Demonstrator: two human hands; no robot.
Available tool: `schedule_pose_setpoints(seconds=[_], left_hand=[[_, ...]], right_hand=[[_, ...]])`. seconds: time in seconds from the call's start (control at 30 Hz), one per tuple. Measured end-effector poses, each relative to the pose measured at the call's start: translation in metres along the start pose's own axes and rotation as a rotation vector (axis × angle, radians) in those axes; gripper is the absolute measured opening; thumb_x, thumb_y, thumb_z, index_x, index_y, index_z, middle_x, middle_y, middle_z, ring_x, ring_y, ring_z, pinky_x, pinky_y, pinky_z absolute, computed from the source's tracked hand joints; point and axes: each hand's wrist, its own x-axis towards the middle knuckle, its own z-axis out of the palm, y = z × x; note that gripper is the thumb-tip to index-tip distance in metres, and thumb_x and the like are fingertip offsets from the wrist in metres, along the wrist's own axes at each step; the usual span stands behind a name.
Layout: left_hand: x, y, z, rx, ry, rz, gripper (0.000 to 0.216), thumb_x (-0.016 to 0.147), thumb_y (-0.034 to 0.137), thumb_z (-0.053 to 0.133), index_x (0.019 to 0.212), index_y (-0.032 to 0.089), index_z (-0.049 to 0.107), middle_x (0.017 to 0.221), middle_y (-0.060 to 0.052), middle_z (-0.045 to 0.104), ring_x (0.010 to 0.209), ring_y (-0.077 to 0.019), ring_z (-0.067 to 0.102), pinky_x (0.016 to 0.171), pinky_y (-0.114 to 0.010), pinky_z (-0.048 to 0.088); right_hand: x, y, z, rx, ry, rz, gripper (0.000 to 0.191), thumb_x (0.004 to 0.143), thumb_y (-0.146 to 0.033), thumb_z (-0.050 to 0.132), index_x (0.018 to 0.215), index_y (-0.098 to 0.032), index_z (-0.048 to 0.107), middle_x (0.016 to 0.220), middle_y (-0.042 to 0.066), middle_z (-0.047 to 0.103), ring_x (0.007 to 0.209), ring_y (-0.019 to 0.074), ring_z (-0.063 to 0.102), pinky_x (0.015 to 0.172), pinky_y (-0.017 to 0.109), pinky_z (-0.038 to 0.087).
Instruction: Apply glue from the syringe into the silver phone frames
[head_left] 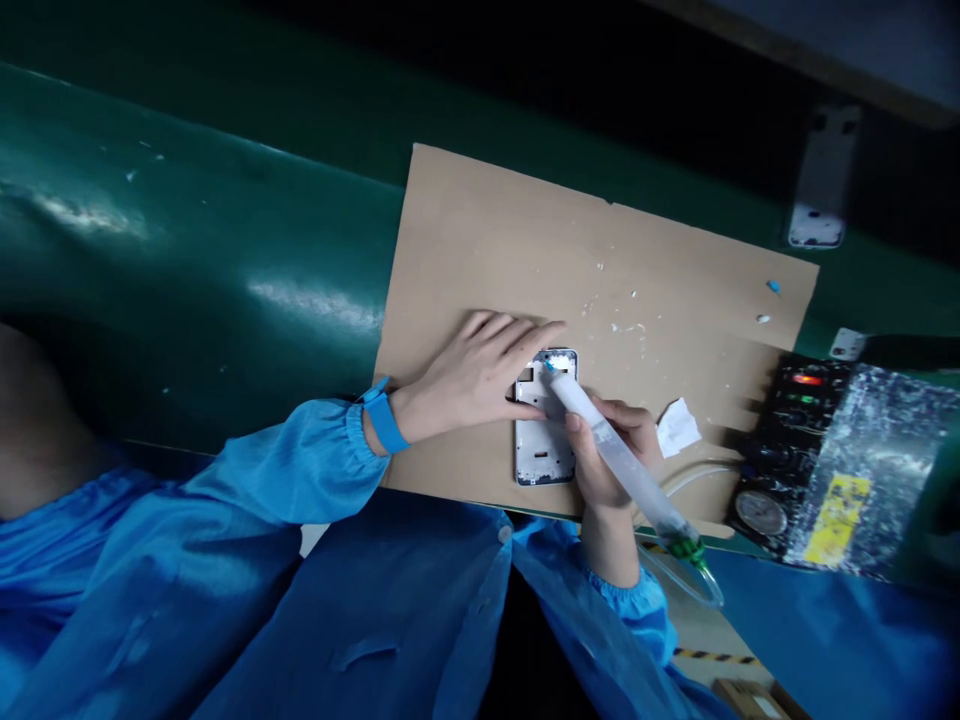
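My left hand (480,375) lies flat and fairly spread on the cardboard sheet (525,230). Its fingers reach past the top corner of the phone frame (545,452) and the thumb presses against the frame's left edge, so it pins the frame rather than gripping it. The frame lies flat near the front edge of the cardboard, just ahead of my chest, with its long side pointing away from me.

My right hand (600,482) is closed around a big clear syringe (637,480), held like a pen. Its blue tip is down on the top end of the frame, close to my left fingertips. A thin hose (701,590) runs off the green cap at the back of the syringe and loops towards the control box (780,450) on my right, where small red and green lamps glow.

As I read it, I am laying glue along the top edge of the frame. I cannot make out whether any is coming out of the tip. The next stretch calls for a slow, even drag along the rim, with the left hand keeping the frame from sliding and its fingers clear of the tip.

A scrap of white paper (677,427) lies just beside my right hand. White specks (630,325) dot the cardboard further out, and the green tabletop (187,250) shows to the left.
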Motion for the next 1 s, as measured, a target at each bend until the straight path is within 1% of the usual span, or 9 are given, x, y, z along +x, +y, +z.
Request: schedule_pose_setpoints(seconds=[0.1,0.23,0.43,0.53,0.67,0.83,0.9,1.0], left_hand=[[-0.0003,0.0,0.0,0.006,0.005,0.003,0.104,0.09,0.059,0.099,0.168,0.012,0.049,0.164,-0.015,0.065,0.143,-0.0335,0.063,0.119,-0.046,0.042],[-0.0002,0.0005,-0.0001,0.001,-0.011,-0.016,0.103,0.092,0.06,0.097,0.17,0.013,0.049,0.166,-0.015,0.065,0.144,-0.034,0.063,0.12,-0.048,0.042],[-0.0004,0.0006,0.0002,-0.019,0.002,-0.004,0.101,0.094,0.058,0.096,0.17,0.011,0.048,0.163,-0.017,0.067,0.148,-0.034,0.062,0.122,-0.048,0.042],[-0.0004,0.0004,0.0003,-0.021,-0.008,-0.009,0.1,0.095,0.057,0.094,0.171,0.013,0.047,0.163,-0.018,0.066,0.149,-0.035,0.062,0.123,-0.049,0.042],[-0.0004,0.0006,-0.0002,-0.036,-0.022,-0.021,0.099,0.097,0.057,0.093,0.173,0.017,0.046,0.166,-0.017,0.064,0.15,-0.0354,0.061,0.123,-0.05,0.042],[-0.0004,0.0018,-0.0015,-0.007,-0.016,-0.006,0.099,0.097,0.057,0.093,0.171,0.011,0.047,0.165,-0.018,0.065,0.15,-0.0347,0.061,0.123,-0.048,0.041],[-0.0004,0.0018,-0.0014,-0.01,-0.026,-0.015,0.097,0.098,0.058,0.091,0.172,0.014,0.046,0.166,-0.017,0.064,0.15,-0.0348,0.06,0.124,-0.047,0.041],[-0.0008,0.0008,-0.0003,-0.023,-0.032,-0.025,0.096,0.1,0.06,0.089,0.174,0.017,0.046,0.169,-0.017,0.062,0.151,-0.0352,0.06,0.125,-0.048,0.04]], right_hand=[[-0.0013,0.0024,-0.0007,-0.008,0.006,0.005,0.028,0.092,-0.035,0.095,0.111,-0.024,0.076,0.1,0.002,0.085,0.091,0.0207,0.084,0.077,0.036,0.068],[-0.0019,0.0026,-0.0018,-0.05,0.012,-0.005,0.03,0.093,-0.039,0.094,0.111,-0.024,0.075,0.099,0.002,0.084,0.088,0.0211,0.083,0.074,0.037,0.068],[-0.0022,0.0011,-0.0003,-0.056,0.018,0.013,0.03,0.095,-0.041,0.093,0.11,-0.025,0.073,0.1,0.001,0.082,0.09,0.0207,0.08,0.077,0.038,0.068],[-0.003,0.0001,0.0002,-0.027,0.014,0.024,0.03,0.096,-0.044,0.093,0.11,-0.026,0.073,0.101,0.002,0.082,0.091,0.0214,0.081,0.078,0.039,0.069],[-0.0052,-0.0025,-0.0013,-0.04,0.014,0.073,0.03,0.095,-0.04,0.094,0.109,-0.024,0.074,0.101,0.002,0.082,0.09,0.0204,0.08,0.079,0.038,0.067],[-0.0071,-0.0022,-0.0029,-0.057,0.024,0.087,0.03,0.094,-0.04,0.094,0.109,-0.024,0.074,0.1,0.002,0.081,0.088,0.0199,0.078,0.079,0.038,0.066],[-0.0072,-0.0012,-0.0027,-0.064,0.023,0.095,0.03,0.094,-0.041,0.094,0.109,-0.024,0.074,0.099,0.002,0.081,0.088,0.0209,0.078,0.078,0.04,0.065],[-0.007,0.0003,-0.002,-0.07,0.036,0.087,0.03,0.092,-0.04,0.095,0.107,-0.024,0.074,0.097,0.001,0.081,0.084,0.0198,0.078,0.075,0.038,0.064]])
